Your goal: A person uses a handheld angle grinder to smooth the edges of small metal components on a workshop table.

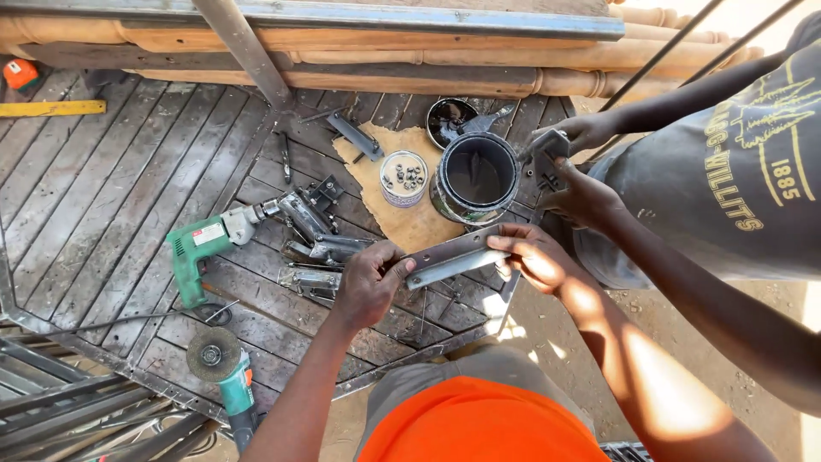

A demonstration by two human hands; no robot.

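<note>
Our fingers (pixel 389 265) were curled closed around the ends of a flat grey metal bracket (pixel 453 257): the left hand (pixel 368 287) gripped its lower end, and the right hand (pixel 534 257) pinched its upper end. We held the bracket tilted, just above the wooden plank surface (pixel 128 171). Near the left hand lay a pile of metal brackets (pixel 312 239) and a green power drill (pixel 209 244); an angle grinder (pixel 222 364) lay lower left. Beyond the bracket stood an open paint can (pixel 475 175) on a cardboard scrap (pixel 410 227), beside a small tin of screws (pixel 404 178). A co-worker's hands (pixel 577 162) held a metal piece (pixel 550 145) just beside the can.
</note>
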